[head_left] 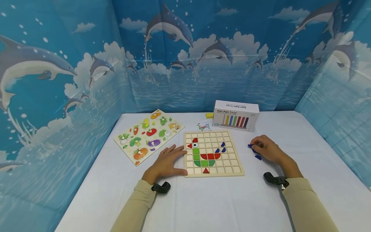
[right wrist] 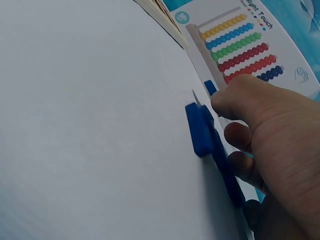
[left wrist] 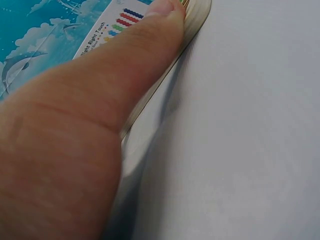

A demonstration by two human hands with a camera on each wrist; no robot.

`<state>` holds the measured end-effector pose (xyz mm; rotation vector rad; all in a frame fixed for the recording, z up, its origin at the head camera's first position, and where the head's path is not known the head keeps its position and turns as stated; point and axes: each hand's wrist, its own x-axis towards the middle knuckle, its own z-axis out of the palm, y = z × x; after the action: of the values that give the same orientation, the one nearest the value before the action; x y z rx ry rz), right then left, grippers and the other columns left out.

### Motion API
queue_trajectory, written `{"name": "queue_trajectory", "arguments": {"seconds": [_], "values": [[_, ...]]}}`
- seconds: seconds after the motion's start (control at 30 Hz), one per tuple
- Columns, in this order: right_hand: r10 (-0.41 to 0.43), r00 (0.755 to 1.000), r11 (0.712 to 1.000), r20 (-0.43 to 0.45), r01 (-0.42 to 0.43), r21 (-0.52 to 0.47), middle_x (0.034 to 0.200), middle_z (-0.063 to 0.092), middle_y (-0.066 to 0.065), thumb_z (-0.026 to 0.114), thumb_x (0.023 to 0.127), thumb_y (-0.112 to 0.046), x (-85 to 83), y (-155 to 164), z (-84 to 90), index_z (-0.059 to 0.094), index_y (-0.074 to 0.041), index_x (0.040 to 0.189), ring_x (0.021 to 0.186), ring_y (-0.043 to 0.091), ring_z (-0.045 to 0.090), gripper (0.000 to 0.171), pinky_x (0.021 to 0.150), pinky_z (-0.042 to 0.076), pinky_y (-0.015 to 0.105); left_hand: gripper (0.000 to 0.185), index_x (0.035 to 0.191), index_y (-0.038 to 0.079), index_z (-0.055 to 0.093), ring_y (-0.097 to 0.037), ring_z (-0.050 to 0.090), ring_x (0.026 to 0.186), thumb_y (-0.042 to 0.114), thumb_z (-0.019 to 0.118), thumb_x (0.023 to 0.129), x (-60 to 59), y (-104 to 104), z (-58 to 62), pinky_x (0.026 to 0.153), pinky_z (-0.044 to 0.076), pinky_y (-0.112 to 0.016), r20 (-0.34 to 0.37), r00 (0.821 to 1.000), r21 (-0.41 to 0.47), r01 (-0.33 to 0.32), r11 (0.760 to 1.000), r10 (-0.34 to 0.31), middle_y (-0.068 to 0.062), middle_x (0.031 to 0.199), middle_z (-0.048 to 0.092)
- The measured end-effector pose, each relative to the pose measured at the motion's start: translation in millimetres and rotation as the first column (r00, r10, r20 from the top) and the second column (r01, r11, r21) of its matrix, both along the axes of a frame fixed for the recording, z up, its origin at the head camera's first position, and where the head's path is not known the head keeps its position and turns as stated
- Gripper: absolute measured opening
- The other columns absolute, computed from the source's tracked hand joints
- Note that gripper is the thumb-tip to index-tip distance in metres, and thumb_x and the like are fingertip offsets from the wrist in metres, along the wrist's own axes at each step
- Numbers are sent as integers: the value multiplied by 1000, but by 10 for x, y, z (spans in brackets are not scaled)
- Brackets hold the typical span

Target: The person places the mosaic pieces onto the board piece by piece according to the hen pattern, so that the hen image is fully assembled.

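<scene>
left hand [head_left: 168, 162] flat, right hand [head_left: 266, 149] curled

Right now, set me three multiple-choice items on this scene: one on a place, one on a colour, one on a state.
1. Where does the vegetable puzzle lie relative to the grid board?
A. To its left
B. To its right
C. On top of it

2. What colour are the loose pieces by the right hand?
A. Yellow
B. Blue
C. Green

3. How is the left hand?
A. Clenched in the air
B. Holding the box
C. Resting flat against the board's edge

Answers: 1 A, the head view shows it left of the board. 2 B, the right wrist view shows blue. 3 C, fingers lie straight at the board's left side.
</scene>
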<state>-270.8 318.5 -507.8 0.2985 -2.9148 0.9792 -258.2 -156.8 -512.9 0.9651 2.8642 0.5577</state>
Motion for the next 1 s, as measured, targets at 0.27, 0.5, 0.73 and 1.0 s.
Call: {"name": "queue_trajectory", "arguments": {"seconds": [0.27,0.5,0.73,1.0], "values": [[78,994,997,-73,-76,24,105,59,9,69,95,-9,67,-155,66,68,-12,104,95,29,52,10,77,28,55,96,155,30,43,-25,12,153,81,64,77,-22,-2,-19,119,13,-51,-4,1000,-5,-2,1000,2,10,165,26],[197,977,980,-85,-195,28,104,61,1,72,92,-6,91,-401,99,69,-18,100,101,25,54,15,77,26,48,95,154,30,43,-25,11,153,82,63,77,-19,-3,-31,119,13,-51,-4,1000,-7,-4,1000,4,10,165,26],[288,955,957,-72,-290,-18,106,61,-3,72,92,-5,120,-623,162,70,-19,102,108,25,53,17,81,29,46,94,154,29,44,-26,12,153,81,64,77,-8,-7,-25,119,14,-53,-5,1000,11,1,1000,-1,9,164,28],[391,920,919,-16,-391,-59,106,59,-1,68,96,-5,121,-797,153,70,-17,104,101,20,53,15,91,49,45,94,154,29,44,-27,13,153,79,66,77,-16,-5,-19,119,14,-52,-2,1000,10,4,1000,-4,8,165,27]]}}
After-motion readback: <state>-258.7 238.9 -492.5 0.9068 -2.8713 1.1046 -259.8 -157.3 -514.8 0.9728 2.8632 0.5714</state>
